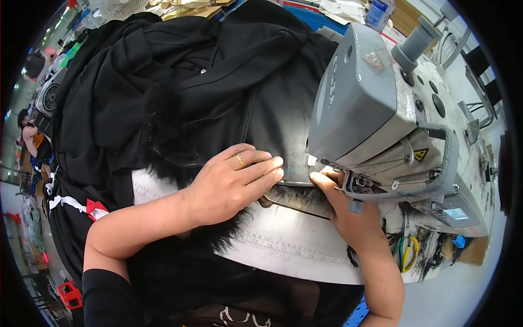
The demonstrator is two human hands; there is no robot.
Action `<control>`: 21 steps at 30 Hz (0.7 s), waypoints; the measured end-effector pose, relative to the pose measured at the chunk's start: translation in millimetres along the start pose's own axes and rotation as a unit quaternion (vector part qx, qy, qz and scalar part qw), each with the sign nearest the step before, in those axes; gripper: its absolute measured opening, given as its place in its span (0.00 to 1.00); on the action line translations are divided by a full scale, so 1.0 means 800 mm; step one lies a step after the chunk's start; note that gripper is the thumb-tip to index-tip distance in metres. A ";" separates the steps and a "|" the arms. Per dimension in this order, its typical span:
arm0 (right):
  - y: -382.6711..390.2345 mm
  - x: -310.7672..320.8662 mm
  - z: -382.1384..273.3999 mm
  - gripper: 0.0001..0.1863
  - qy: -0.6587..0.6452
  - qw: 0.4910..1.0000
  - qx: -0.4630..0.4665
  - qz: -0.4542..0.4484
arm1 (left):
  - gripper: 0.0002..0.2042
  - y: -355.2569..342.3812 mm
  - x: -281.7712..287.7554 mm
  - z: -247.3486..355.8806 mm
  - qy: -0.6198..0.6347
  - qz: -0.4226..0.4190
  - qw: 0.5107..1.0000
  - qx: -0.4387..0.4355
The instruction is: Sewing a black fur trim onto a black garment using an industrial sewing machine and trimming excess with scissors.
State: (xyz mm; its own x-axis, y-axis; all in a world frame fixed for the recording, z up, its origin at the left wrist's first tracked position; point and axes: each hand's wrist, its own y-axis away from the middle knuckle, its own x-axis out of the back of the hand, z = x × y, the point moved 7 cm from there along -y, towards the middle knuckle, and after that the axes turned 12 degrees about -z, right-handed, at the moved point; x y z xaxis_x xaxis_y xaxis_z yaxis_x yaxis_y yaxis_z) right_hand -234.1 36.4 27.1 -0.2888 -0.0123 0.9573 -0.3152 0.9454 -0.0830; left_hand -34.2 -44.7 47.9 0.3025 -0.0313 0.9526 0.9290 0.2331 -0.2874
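A black garment (283, 141) with dark fur trim (166, 125) lies spread over the table and runs up to the head of a grey and white sewing machine (359, 92). My left hand (231, 180), a ring on one finger, lies flat on the garment, fingers stretched out beside a seamed edge. Right by the machine's needle area, my right hand (348, 207) pinches the garment's edge with its thumb on top. The machine partly covers its other fingers. Between the hands, a fur strip (305, 197) shows below the edge.
Printed ruler marks run along the white table (283, 242) near me. At the right are yellow-and-green-handled scissors (407, 253), loose fur scraps and a small blue piece (459, 241). A thread stand (417, 43) tops the machine. A white fan (117, 8) stands far left.
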 end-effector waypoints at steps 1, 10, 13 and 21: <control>-0.001 0.000 -0.001 0.36 -0.002 1.000 0.000 0.001 | 0.19 0.001 0.000 0.001 -0.009 -0.005 1.000 -0.006; 0.034 -0.044 0.052 0.40 -0.022 0.973 -0.193 -0.124 | 0.21 -0.002 -0.011 0.000 -0.052 -0.087 0.995 -0.017; 0.023 -0.031 0.035 0.41 0.018 0.990 -0.110 -0.092 | 0.22 -0.002 -0.009 -0.002 -0.028 -0.100 0.994 -0.038; 0.030 -0.023 0.041 0.38 0.031 0.994 -0.092 -0.044 | 0.24 -0.005 -0.014 0.002 -0.060 -0.123 0.990 -0.030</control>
State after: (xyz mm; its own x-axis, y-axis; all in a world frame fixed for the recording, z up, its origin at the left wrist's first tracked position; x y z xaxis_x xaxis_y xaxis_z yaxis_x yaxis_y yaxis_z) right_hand -265.8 49.0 -1.6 -0.2090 -0.0839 0.9743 -0.1641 0.9852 0.0496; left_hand -41.4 -43.7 38.4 0.0412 0.0360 0.9985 0.9835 0.1749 -0.0469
